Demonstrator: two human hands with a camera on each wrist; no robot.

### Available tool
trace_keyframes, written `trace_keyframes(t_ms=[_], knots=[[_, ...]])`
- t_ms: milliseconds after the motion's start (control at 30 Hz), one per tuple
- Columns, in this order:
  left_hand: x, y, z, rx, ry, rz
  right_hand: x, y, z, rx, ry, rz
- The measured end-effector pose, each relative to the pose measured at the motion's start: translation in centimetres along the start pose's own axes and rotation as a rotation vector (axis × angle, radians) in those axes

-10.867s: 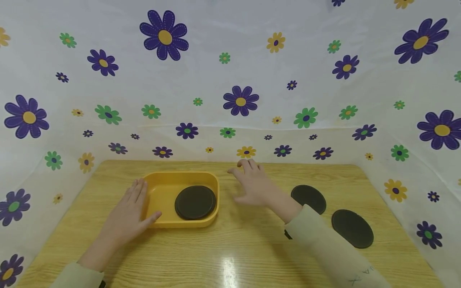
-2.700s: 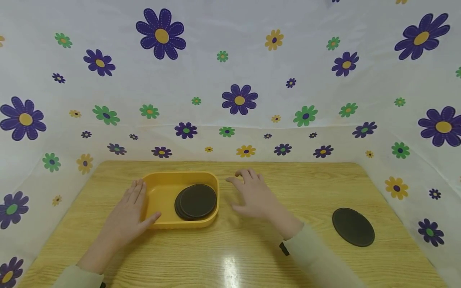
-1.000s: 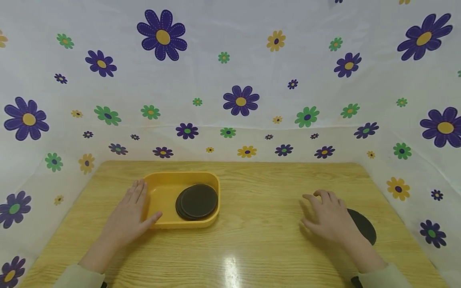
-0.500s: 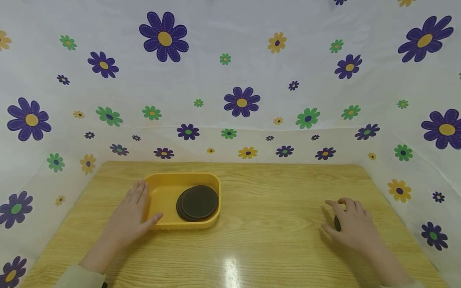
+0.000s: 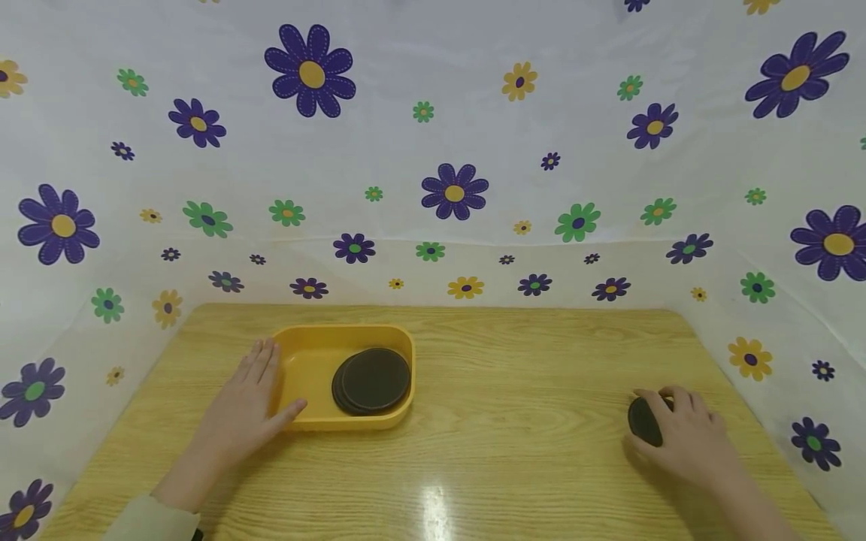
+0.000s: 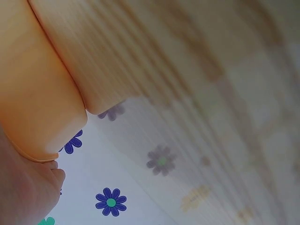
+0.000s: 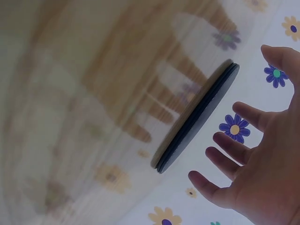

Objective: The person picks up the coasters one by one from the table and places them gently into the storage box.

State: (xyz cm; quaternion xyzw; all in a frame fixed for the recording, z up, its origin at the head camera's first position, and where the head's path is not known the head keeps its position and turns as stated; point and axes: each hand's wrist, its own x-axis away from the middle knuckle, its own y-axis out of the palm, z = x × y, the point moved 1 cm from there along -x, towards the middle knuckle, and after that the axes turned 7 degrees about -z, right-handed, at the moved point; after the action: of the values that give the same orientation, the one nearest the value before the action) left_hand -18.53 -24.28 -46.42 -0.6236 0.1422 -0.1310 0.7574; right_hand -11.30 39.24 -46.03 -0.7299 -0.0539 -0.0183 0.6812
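A yellow plastic tray (image 5: 298, 383) sits on the left half of the table, with a small overlapping stack of round black coasters (image 5: 376, 378) on its right side. My left hand (image 5: 240, 413) rests along the tray's left wall, fingers straight and thumb over the front rim. The left wrist view catches the tray's outer wall (image 6: 42, 84). One loose black coaster (image 5: 644, 421) lies flat on the table at the right, partly covered in the head view by my right hand (image 5: 693, 439). In the right wrist view the spread, slightly bent fingers hover above that coaster (image 7: 199, 119), apart from it.
A glossy wooden table (image 5: 501, 406) extends between the tray and the loose coaster. White cloth (image 5: 379, 150) printed with flowers stands up along the back and both sides of the table.
A second coaster has joined those in the tray since the earliest frame. My right hand has since moved from beside the tray to over the loose coaster. The left hand stayed put.
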Motion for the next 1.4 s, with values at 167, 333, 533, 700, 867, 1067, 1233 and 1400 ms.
trace_keyframes(t_ms=[167,333,533,700,867,1067,1233,1400], knots=[[-0.1,0.2,-0.1,0.01,0.003,0.003,0.2,0.0,0.6,-0.004,0.011,-0.025],[-0.1,0.3,-0.2,0.008,0.001,-0.002,0.2,0.0,1.0,-0.015,0.014,-0.05],[-0.1,0.2,-0.1,0.004,-0.006,-0.005,0.2,0.2,1.4,-0.039,0.012,-0.068],[-0.1,0.3,-0.2,0.01,-0.006,-0.002,0.0,0.5,1.9,-0.048,0.012,-0.075],[0.0,0.3,-0.2,0.013,-0.007,-0.007,-0.2,0.6,2.3,-0.055,0.004,-0.075],[0.0,0.3,-0.2,0.011,-0.009,-0.004,-0.4,0.7,2.6,-0.074,0.004,-0.072],[0.0,0.3,-0.1,0.014,-0.013,-0.01,-0.6,0.8,2.9,-0.077,-0.003,-0.081],[0.0,0.3,-0.1,0.014,-0.014,-0.011,-0.8,0.6,2.9,-0.087,0.011,-0.097]])
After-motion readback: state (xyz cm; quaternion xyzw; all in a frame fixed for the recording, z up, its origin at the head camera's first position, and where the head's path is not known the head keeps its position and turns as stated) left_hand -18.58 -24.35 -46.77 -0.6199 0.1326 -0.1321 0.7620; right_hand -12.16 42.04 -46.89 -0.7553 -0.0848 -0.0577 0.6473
